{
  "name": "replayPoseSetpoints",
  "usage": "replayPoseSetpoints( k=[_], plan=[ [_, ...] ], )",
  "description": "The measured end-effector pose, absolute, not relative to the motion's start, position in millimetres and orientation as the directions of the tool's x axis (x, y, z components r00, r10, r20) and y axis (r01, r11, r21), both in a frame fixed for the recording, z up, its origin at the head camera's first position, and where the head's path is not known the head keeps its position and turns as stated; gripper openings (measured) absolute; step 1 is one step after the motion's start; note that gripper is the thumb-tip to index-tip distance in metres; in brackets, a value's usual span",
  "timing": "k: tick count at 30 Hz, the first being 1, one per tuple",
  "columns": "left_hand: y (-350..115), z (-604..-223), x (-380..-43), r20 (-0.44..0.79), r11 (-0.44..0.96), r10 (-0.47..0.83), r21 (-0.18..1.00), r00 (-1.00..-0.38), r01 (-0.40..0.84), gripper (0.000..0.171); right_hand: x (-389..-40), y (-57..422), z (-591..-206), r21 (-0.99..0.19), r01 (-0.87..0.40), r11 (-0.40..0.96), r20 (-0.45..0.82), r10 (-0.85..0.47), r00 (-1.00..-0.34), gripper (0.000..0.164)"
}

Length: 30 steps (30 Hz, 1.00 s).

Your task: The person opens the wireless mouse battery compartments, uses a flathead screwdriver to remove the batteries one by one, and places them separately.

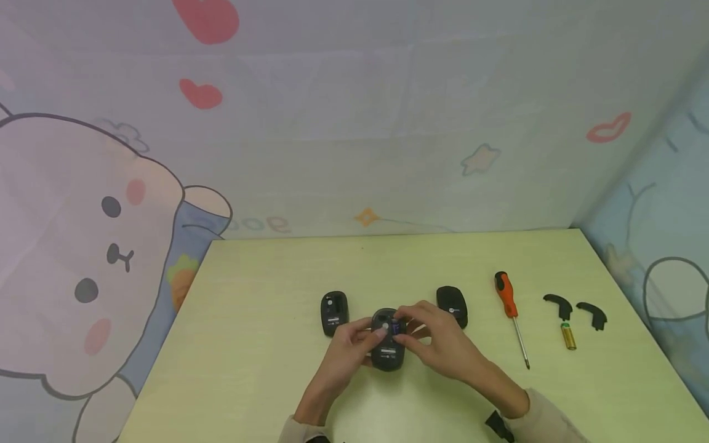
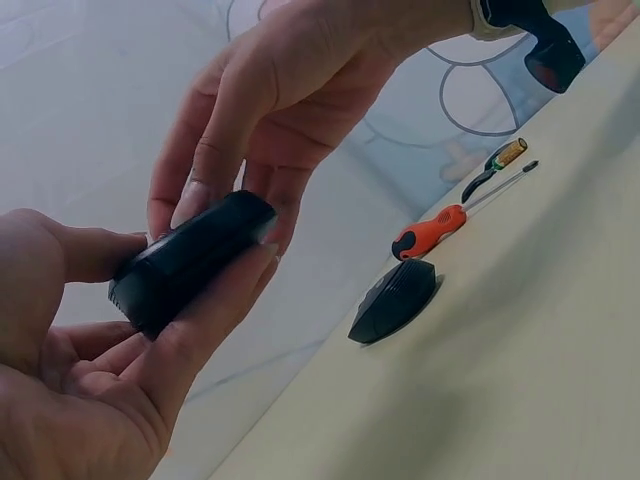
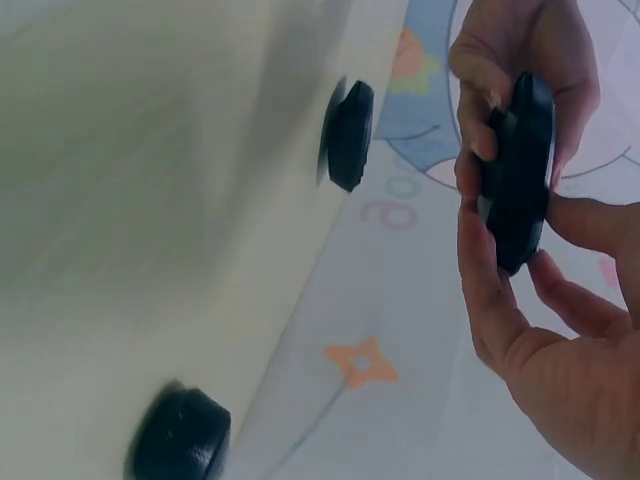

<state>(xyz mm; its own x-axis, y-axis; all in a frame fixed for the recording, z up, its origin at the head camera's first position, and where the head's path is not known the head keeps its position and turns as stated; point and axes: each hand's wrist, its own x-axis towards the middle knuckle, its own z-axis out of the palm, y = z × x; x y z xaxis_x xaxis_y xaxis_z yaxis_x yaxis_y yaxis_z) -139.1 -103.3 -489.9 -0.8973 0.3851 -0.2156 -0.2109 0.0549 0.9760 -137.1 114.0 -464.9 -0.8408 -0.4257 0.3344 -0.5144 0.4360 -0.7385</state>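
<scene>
A black computer mouse point(image 1: 388, 357) is held above the table with its underside up. My left hand point(image 1: 346, 352) grips it from the left, thumb lying across the underside. A small blue battery point(image 1: 396, 327) shows at the right side of the underside, in or at the battery slot. My right hand point(image 1: 443, 341) pinches this battery between thumb and fingertips. In the left wrist view the mouse point(image 2: 190, 262) is seen edge-on, hiding the battery. The right wrist view shows the mouse point(image 3: 520, 175) between both hands.
Another upturned mouse point(image 1: 335, 314) lies left, a third mouse point(image 1: 452, 304) right. Farther right are an orange screwdriver point(image 1: 506, 295), two curved black pieces point(image 1: 559, 306) and a gold battery point(image 1: 568, 337). A black object point(image 1: 498, 426) sits by the right sleeve.
</scene>
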Motion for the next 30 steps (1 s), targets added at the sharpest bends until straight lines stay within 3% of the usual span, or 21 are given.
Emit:
replayPoseSetpoints(
  k=[6,21,30],
  plan=[
    [-103,-492,-139,-0.222,0.047,0.385,0.974,-0.896,-0.221,0.046,-138,115,-463,-0.695,-0.537,0.478,0.303,-0.483,-0.822,0.032],
    [-98,-496,-138,-0.215,0.027,0.408,0.974,-0.887,-0.223,0.044,-146,123,-472,-0.789,-0.449,0.419,0.204,-0.510,-0.836,0.022],
    [-97,-501,-140,-0.231,0.062,0.384,0.972,-0.894,-0.225,0.044,-146,118,-475,-0.789,-0.491,0.370,0.311,-0.450,-0.837,0.018]
  ],
)
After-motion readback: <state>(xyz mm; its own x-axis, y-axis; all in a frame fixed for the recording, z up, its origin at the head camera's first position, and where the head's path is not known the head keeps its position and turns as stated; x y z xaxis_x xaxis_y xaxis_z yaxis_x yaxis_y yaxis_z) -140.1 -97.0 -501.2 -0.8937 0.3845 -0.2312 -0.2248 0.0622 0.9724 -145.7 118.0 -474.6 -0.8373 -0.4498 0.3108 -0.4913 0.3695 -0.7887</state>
